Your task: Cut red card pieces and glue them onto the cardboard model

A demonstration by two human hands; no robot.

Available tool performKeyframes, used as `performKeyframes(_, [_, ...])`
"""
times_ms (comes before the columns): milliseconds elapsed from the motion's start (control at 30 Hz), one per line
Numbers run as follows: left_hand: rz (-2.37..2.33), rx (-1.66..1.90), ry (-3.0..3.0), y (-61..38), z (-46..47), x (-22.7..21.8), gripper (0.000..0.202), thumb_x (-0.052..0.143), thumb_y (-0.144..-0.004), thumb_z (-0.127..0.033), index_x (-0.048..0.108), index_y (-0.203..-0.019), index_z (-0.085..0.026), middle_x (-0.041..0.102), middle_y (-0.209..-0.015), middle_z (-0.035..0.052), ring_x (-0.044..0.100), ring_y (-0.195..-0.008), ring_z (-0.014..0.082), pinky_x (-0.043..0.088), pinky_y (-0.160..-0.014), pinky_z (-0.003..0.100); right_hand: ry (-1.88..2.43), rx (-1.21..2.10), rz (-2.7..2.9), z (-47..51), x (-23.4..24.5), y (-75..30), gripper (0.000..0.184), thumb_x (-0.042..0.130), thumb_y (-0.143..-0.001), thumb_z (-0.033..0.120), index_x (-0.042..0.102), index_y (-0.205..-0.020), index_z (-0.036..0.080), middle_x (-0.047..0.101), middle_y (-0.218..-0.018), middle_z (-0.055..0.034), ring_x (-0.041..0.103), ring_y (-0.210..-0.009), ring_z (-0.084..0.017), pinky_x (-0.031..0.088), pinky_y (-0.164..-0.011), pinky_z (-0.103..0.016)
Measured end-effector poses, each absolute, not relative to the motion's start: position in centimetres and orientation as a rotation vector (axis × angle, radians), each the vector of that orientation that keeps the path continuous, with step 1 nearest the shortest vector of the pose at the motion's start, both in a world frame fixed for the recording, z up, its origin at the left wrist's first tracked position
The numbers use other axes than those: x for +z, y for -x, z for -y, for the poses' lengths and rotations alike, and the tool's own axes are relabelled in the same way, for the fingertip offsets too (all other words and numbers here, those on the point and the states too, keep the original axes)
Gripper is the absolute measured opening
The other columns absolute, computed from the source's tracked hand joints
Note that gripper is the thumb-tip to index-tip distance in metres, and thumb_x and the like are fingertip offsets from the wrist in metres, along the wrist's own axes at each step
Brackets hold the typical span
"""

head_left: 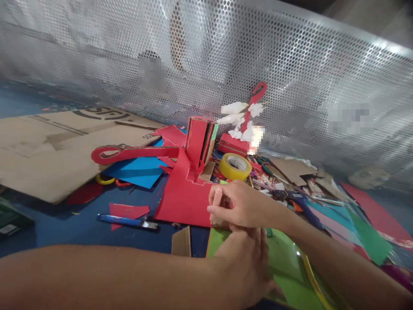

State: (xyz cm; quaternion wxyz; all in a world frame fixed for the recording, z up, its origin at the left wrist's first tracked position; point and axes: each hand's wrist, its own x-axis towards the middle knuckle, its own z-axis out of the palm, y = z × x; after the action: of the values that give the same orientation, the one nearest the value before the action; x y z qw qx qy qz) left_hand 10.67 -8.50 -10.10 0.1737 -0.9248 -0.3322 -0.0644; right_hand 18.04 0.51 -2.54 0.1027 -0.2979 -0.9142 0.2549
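Note:
My right hand [240, 203] is closed, thumb and fingertips pressed together at the red paper's edge; whatever it holds, if anything, is hidden. My left hand [241, 258] lies low and fairly flat over a green board [287, 262], its thumb apart and its fingertips partly covered by my right wrist. Beyond both hands lies a red paper sheet [183, 196] with a stepped cut edge. Behind it stands a red cardboard box shape [197, 140] with a long hooked red strip [145, 153] reaching left. A roll of yellow tape [235, 167] sits just past my right hand.
A blue cutter knife [127, 221] rests on a red scrap at left. Large brown cardboard [48, 150] and blue paper [138, 170] lie behind it. Scraps, a glue gun [298, 199] and coloured paper crowd the right. A perforated metal screen [206, 51] closes the back.

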Motion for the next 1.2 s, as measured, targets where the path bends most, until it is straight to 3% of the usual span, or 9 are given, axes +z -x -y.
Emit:
performKeyframes(200, [0.939,-0.206,2.608,-10.9,8.3,-10.5,0.078,0.04,-0.095,-0.071,0.06,-0.142,-0.012,0.066,-0.134,0.02,0.056,-0.118,0.0403,0.047,-0.08,0.051,0.919,0.762,2.722,-0.6,-2.9,-18.2,0.017,0.063,-0.092,0.032,0.062,-0.081,0.02,0.069,-0.073,0.0033,0.057,-0.066,-0.011,0.037,-0.064,-0.025])
performKeyframes(467, [0.968,-0.253,2.599,-10.8,8.4,-10.7,0.071,0.044,-0.093,-0.073,0.066,-0.138,-0.022,0.064,-0.138,0.0165,0.055,-0.12,0.0402,0.048,-0.077,0.05,0.909,0.621,2.728,-1.0,-2.7,-18.0,0.019,0.06,-0.092,0.03,0.057,-0.076,0.02,0.064,-0.068,0.0034,0.053,-0.062,-0.011,0.033,-0.061,-0.027])
performKeyframes(833, [1.015,-0.185,2.674,-10.5,8.5,-10.2,0.08,0.035,-0.098,-0.069,0.053,-0.147,-0.008,0.058,-0.144,0.0221,0.058,-0.117,0.039,0.052,-0.075,0.049,0.998,0.711,2.618,-1.8,-2.9,-18.4,0.018,0.058,-0.093,0.028,0.057,-0.077,0.02,0.072,-0.079,0.0018,0.06,-0.069,-0.012,0.039,-0.065,-0.026])
performKeyframes(1200, [1.0,-0.093,2.72,-10.7,8.3,-9.6,0.081,0.034,-0.098,-0.068,0.052,-0.148,-0.007,0.057,-0.144,0.0236,0.056,-0.122,0.0401,0.056,-0.072,0.048,0.97,0.714,2.645,-1.5,-3.0,-18.4,0.016,0.059,-0.093,0.028,0.06,-0.079,0.02,0.072,-0.078,0.0012,0.062,-0.07,-0.013,0.04,-0.067,-0.027])
